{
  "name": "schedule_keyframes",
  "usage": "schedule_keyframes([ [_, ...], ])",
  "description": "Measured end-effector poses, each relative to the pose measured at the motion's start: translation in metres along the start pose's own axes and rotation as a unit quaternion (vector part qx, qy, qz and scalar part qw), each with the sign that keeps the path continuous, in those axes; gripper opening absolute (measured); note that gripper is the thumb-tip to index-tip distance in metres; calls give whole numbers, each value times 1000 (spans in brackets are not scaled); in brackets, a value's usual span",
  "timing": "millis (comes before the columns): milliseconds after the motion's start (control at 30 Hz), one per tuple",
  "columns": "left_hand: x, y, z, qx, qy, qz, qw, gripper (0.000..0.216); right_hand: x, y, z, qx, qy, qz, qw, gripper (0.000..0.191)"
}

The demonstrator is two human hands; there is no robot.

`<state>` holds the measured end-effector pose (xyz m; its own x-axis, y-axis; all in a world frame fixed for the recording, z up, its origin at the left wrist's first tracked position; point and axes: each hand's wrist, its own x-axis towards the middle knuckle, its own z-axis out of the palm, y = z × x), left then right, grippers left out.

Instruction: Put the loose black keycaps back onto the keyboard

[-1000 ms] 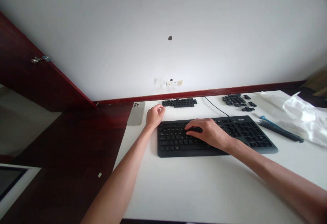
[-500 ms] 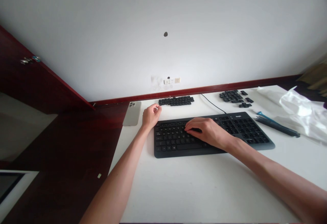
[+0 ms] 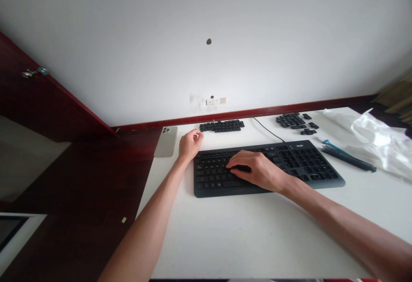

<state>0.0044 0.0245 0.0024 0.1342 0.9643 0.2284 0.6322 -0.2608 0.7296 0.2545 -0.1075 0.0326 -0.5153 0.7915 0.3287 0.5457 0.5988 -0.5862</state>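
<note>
Door: the dark red door (image 3: 48, 89) is standing well to the left of all my fingers
Scrap: a small pale scrap (image 3: 124, 219) is lying on the dark floor (image 3: 93, 204), left of my fingers and lower than the white table (image 3: 206, 239)
Phone: a silver phone (image 3: 166, 142) is lying on the table, just left of my left fingers, its cameras facing up
Left hand: I am curling the fingers of my left hand (image 3: 190, 143) inward, thumb close to index, beside the keyboard's far left corner; I cannot tell whether they are pinching anything
Keycap rows: dark keycaps (image 3: 222, 126) are sitting in close rows, just right of and beyond my left fingertips
Right hand: I am holding the fingers of my right hand (image 3: 257, 170) bent and together, thumb below with a gap between; I cannot tell whether the tips are pinching a key
Keyboard: the black keyboard (image 3: 277, 154) is lying under my right fingers, its left part showing keys around the tips
Cable: a thin black cable (image 3: 268, 130) is running away beyond my right fingers
Loose pile: more keycaps (image 3: 291, 120) are lying beyond and right of my right fingers
Stick: a dark, blue-edged stick (image 3: 349, 158) is resting well right of my fingers
Plastic: a crumpled clear bag (image 3: 376, 138) is spreading farthest right of them
</note>
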Motion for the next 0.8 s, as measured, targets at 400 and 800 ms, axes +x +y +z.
schedule_keyframes([
  [400,1,-2,1,0,-2,6,1000,26,6,0,8,6,-7,-26,1000,15],
  [800,2,-4,3,3,3,8,1000,26,8,0,10,-5,-14,-23,1000,16],
])
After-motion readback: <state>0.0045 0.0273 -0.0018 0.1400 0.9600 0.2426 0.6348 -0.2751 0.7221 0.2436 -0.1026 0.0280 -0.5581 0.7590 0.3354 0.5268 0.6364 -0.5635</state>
